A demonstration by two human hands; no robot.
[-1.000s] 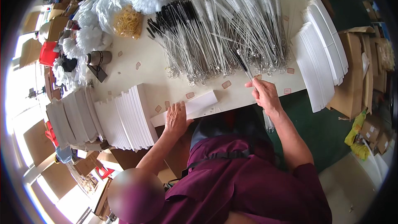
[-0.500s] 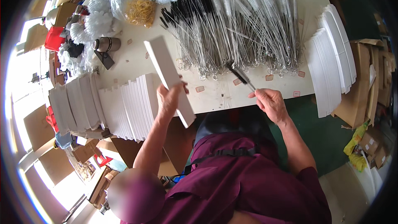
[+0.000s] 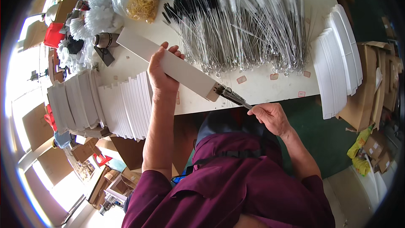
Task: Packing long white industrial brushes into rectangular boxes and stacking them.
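Across the cluttered cream worktable [image 3: 261, 90], the left hand [image 3: 162, 74] is wrapping its fingers around a long flat white cardboard sleeve [image 3: 168, 63], holding it above the table, while the right hand [image 3: 274, 118] is pinching the wire handle of a thin black-bristled brush [image 3: 232, 96] whose tip is entering the sleeve's open end. Insertion looks barely begun; a big heap of loose wire brushes [image 3: 249, 21] is waiting behind, with stacks of flat white sleeves [image 3: 126, 105] lying at the left.

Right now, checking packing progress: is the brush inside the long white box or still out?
Partly in. The brush pokes from the white box's open end; the right hand holds its wire handle, the left hand the box.
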